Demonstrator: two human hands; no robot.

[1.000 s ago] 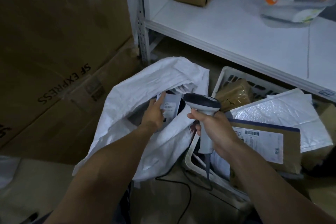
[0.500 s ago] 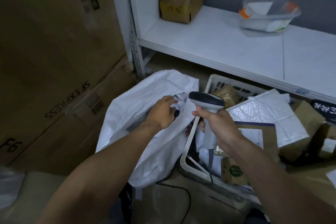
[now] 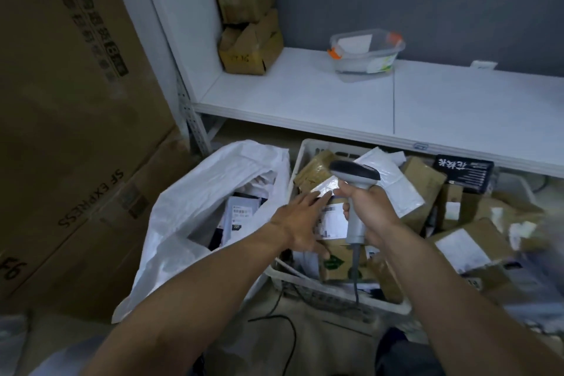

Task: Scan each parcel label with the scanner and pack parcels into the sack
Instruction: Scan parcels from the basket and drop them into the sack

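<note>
One wide-angle camera, worn on the person's head, looks forward and steeply down from close above both forearms, which reach in from the bottom edge. The frame centres on the grey handheld scanner (image 3: 355,174). The open white woven sack (image 3: 195,210) lies lower left, the white plastic crate (image 3: 341,298) to the right, and the white shelf board (image 3: 305,94) beyond.

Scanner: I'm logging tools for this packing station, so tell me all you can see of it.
The scanner is a handheld pistol-shaped unit, seemingly plastic: dark head, pale grey grip, a dark cable leaving its base and running down over the rim of the white basket. It stands roughly upright, head pointing left, above the parcels in the basket. The right hand curls round its grip.
</note>
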